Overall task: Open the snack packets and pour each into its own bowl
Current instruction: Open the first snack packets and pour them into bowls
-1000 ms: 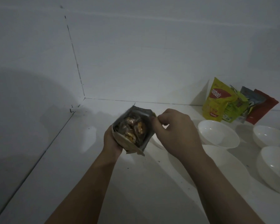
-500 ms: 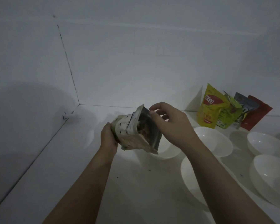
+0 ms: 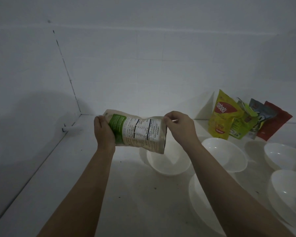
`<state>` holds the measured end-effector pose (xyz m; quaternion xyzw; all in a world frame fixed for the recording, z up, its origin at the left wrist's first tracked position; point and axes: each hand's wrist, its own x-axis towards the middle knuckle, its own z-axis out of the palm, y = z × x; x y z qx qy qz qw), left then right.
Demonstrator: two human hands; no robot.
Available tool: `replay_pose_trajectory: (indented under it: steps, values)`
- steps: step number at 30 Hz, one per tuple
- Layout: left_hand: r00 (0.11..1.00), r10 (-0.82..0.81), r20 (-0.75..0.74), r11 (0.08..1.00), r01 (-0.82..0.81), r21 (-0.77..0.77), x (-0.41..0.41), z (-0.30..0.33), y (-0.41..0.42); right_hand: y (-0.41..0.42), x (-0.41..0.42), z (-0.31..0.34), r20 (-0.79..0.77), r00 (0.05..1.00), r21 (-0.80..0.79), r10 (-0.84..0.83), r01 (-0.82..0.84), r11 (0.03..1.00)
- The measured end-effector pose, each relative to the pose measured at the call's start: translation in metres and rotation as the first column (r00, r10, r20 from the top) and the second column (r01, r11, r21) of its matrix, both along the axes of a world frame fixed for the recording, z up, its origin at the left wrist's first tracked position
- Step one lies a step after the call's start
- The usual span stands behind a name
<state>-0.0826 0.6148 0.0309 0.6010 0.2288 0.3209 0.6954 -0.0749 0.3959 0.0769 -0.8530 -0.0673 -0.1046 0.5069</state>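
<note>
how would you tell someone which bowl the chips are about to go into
On the white counter sit five white bowls. Take the leftmost bowl, nearest the wall corner. It alone lies directly under the tipped packet held between both hands.

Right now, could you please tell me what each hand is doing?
Left hand: grips the bottom end of the jackfruit chips packet.
Right hand: pinches the packet's open top corner.

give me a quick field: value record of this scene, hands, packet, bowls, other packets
left hand: grips the packet's bottom end
right hand: pinches the packet's open end
packet: jackfruit chips packet, tipped sideways, mouth over a bowl
target bowl: white bowl, looks empty
other bowls: four white ones, to the right and nearer
unopened packets: yellow packet, green, grey, red, leaning on the back wall
</note>
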Motion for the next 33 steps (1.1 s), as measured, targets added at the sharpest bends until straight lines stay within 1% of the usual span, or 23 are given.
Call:
replay_pose_trajectory:
  steps: [2,5,11,20,29,33]
  values:
    - [1.0,-0.002,0.01,0.999,0.002,0.038,-0.002,0.001,-0.002,-0.002,0.004,-0.008,-0.016,1.0,0.016,-0.013,0.013,1.0]
    - [1.0,-0.012,0.016,0.997,0.011,0.072,-0.004,0.0,-0.006,-0.005,0.007,-0.014,-0.024,0.999,-0.002,-0.031,0.031,1.0]
    - [0.999,-0.043,-0.005,0.995,0.043,0.091,-0.008,0.004,-0.009,-0.008,0.007,-0.02,-0.019,0.998,0.004,-0.057,0.057,0.998]
    - [0.998,-0.069,-0.01,0.995,0.07,0.068,-0.003,0.005,-0.008,-0.011,0.008,-0.02,0.019,0.999,0.028,-0.048,0.047,0.999]
    - [0.998,-0.059,0.0,0.997,0.059,0.044,-0.001,0.005,-0.007,-0.011,0.008,-0.019,0.048,0.999,-0.034,-0.027,0.028,0.999]
    - [0.998,-0.065,0.01,0.997,0.064,0.037,-0.002,0.004,-0.005,-0.005,0.007,-0.023,0.077,0.996,-0.013,-0.035,0.036,0.999]
